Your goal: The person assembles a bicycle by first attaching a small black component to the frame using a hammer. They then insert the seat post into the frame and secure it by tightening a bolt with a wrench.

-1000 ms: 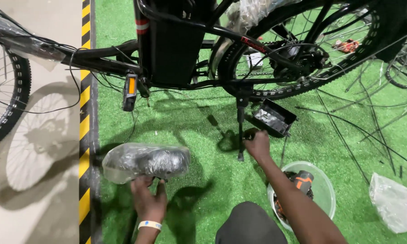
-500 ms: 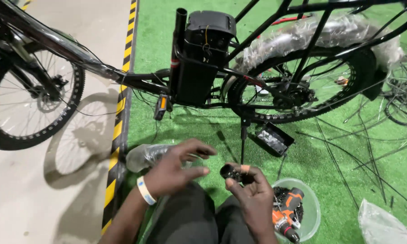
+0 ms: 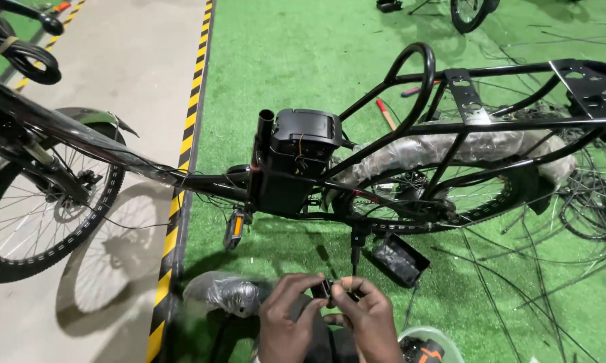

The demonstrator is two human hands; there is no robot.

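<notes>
Small black part pinched between left hand and right hand, black bicycle beyond

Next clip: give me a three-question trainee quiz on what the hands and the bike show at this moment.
1. True or false: both hands touch the small black part.
2. What lies on the green turf just left of the left hand?
A. a plastic-wrapped black item
B. a red helmet
C. a coiled chain
3. Which wheel stands over the bare concrete floor, front or rear?

Key
1. True: the left hand and the right hand pinch it between the fingertips.
2. A: the plastic-wrapped black item.
3. Front: the front wheel; the rear wheel is over the turf.
</notes>
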